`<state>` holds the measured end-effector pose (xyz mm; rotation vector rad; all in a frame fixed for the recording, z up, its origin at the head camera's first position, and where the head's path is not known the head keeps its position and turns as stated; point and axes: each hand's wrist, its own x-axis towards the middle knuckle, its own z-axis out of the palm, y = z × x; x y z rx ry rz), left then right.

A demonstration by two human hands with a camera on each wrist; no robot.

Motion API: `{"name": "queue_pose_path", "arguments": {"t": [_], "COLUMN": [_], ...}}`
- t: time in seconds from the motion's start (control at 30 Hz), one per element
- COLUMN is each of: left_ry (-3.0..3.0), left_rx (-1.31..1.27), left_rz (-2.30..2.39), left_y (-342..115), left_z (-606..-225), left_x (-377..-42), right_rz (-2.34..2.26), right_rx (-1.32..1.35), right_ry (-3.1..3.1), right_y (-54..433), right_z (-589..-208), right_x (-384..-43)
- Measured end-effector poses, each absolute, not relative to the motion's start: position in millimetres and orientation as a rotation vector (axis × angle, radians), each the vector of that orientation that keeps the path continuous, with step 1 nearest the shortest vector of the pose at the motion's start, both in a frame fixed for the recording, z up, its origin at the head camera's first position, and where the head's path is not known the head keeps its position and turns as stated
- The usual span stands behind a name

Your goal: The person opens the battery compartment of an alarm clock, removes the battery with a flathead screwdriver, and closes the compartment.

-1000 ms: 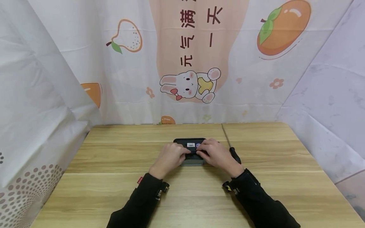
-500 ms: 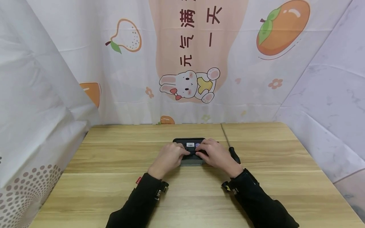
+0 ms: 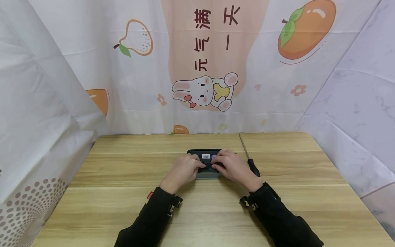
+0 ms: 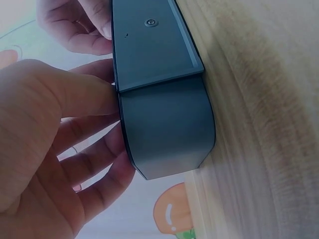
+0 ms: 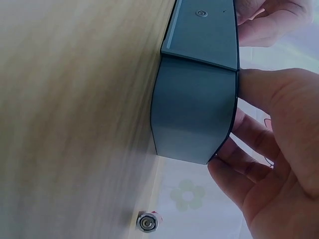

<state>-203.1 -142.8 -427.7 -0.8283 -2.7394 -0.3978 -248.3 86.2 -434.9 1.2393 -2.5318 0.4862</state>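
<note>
A grey box-shaped device (image 3: 207,176) lies on the table, its black face (image 3: 195,153) upward with a white barcode label and a purple sticker. Its front side shows a round power-symbol button (image 4: 151,23). From the left end, my left hand (image 3: 182,171) grips the box, fingers along the upper rim and thumb over the face. My right hand (image 3: 235,168) grips the opposite end in much the same way. Both thumbs and index fingers point inward at a dark recessed strip across the face. What their fingertips touch there is mostly hidden.
A screwdriver (image 3: 253,167) with a black handle lies right of my right hand, its shaft toward the back edge. In the right wrist view, a small round metal end (image 5: 148,222) shows beyond the box. A printed curtain (image 3: 139,99) hangs behind the wooden table (image 3: 123,206).
My hands and the box stay almost in place. Between the fingertips, the dark strip looks slightly shifted, and a thin lighter line shows there now. The screwdriver has not moved.
</note>
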Motion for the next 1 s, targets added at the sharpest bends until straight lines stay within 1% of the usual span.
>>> {"name": "queue_pose_path", "arguments": {"t": [0.73,1.0], "left_ry": [-2.796,-2.786], "left_rx": [-0.851,-0.889], "left_rz": [-0.413,-0.230], "left_y": [-141.0,-137.4], "left_z": [-420.7,-418.3], "left_x": [-198.1,-196.5], "right_rz": [0.532,0.480], "right_rx": [1.271,1.309], "right_ry": [-2.648,-2.620], "right_y": [89.6,89.2], "right_z": [-430.7,-429.2], "right_x": [-246.6,-246.0]}}
